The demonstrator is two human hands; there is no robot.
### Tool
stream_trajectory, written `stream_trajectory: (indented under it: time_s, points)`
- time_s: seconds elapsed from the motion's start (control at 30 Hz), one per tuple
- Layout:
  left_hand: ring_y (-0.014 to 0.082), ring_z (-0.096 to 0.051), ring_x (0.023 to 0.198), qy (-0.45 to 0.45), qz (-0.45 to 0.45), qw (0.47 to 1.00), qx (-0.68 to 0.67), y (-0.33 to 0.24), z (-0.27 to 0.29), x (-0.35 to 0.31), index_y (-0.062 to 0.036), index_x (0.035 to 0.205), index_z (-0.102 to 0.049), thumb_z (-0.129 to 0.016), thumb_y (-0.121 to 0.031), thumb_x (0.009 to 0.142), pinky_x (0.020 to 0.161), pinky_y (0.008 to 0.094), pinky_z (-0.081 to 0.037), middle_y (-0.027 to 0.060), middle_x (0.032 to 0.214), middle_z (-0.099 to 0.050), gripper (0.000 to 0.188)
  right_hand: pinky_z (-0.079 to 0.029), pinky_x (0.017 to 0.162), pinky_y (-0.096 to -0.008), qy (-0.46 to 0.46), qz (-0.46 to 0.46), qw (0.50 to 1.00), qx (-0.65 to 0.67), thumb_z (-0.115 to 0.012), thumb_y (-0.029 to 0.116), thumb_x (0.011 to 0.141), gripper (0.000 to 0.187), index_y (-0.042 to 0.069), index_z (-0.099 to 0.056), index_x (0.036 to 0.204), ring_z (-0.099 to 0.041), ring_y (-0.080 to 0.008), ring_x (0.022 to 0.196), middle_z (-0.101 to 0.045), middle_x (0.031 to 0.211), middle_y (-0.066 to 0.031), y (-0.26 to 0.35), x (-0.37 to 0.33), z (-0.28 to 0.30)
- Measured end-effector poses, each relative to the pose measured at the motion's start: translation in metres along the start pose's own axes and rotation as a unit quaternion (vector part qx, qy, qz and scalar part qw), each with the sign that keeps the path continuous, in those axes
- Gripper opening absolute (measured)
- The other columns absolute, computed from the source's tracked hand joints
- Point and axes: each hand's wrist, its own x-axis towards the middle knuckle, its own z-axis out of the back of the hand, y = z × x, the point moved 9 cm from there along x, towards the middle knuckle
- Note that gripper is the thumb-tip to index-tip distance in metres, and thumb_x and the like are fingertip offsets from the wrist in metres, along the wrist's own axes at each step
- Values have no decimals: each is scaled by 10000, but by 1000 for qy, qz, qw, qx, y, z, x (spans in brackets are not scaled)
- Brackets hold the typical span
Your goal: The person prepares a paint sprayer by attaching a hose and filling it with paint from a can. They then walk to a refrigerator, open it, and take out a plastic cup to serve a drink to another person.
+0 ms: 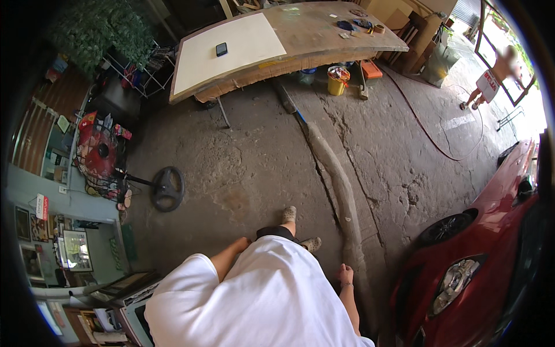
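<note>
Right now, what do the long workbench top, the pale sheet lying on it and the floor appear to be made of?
The long workbench top looks like bare, worn brown wood with a rough thick edge. The pale cream sheet seems a smooth matte board, maybe plywood or laminate; its kind is unclear. The grey floor looks like rough, cracked, stained concrete.

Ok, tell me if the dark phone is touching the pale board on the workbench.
Touching. The head view shows the dark phone lying flat on the pale board, with board surface visible all around it and no gap beneath.
</note>
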Motion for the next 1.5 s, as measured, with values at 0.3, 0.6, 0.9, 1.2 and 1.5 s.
stream_trajectory:
  time_s: [0.3,0.6,0.9,1.2,1.5]
  points:
    - [379,-646,1131,3,42,999,-11,-23,16,33,-37,1128,-700,-601,-346,896,896,459,-513,249,1189,-663,399,-526,615,-320,4,66,996,-55,-595,244,992,309,-56,-650,1043,-656,-177,723,-676,819,-92,66,14,-4]
    - [352,-673,1043,-83,-18,985,-148,-14,100,92,-43,1091,-699,-578,-362,935,879,429,-515,203,1091,-710,376,-522,625,-337,57,55,981,-178,-599,240,997,292,-45,-637,1047,-657,-194,720,-694,856,-125,139,-54,-87]
    - [318,-683,997,-97,-21,966,-238,44,151,116,-25,1052,-702,-590,-366,950,864,421,-519,181,1039,-723,373,-546,619,-337,87,87,969,-214,-590,236,1010,287,-46,-622,1054,-681,-200,707,-697,837,-114,216,-50,-202]
    - [140,-626,665,-85,61,929,-355,118,173,106,-16,1000,-691,-595,-279,980,613,319,-511,61,817,-696,281,-546,686,-318,100,135,947,-275,-608,328,982,357,-10,-644,1092,-681,-167,735,-712,897,-92,279,-19,-259]
    - [182,-675,660,-18,105,929,-355,115,160,114,-15,988,-699,-617,-332,969,612,335,-525,97,844,-721,329,-553,818,-376,51,173,916,-357,-598,386,955,411,9,-708,1079,-718,-256,900,-737,990,-145,289,-9,-281]
